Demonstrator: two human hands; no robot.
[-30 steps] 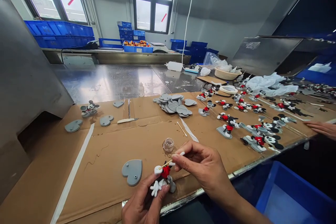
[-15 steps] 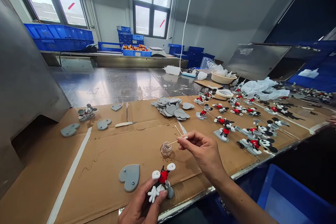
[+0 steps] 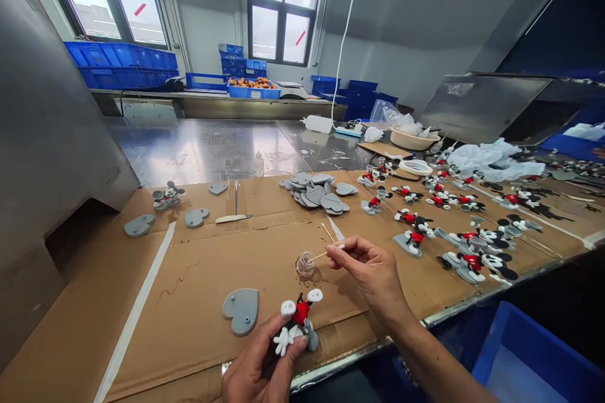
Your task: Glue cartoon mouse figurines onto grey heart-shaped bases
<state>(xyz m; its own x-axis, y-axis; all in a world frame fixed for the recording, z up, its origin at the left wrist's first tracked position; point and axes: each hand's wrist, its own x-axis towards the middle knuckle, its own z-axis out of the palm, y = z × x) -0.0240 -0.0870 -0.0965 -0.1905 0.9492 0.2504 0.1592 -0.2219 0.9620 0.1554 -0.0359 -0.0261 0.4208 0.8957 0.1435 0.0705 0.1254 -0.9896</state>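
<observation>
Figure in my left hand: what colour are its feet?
The feet are white, best seen in the head view.

With the small jar (image 3: 306, 266) as the dial's centre, bare cardboard (image 3: 203, 280) leaves a hand a wide, low way in at nine o'clock. A heart base (image 3: 242, 313) blocks eight, a knife (image 3: 231, 219) lies at ten, and a heap of grey hearts (image 3: 312, 195) stands at twelve. The right hand (image 3: 366, 269) and its swab (image 3: 320, 257) obstruct three, standing figures (image 3: 416, 238) beyond; the left hand (image 3: 258, 362), gripping a figure (image 3: 301, 313), closes six to seven.
</observation>
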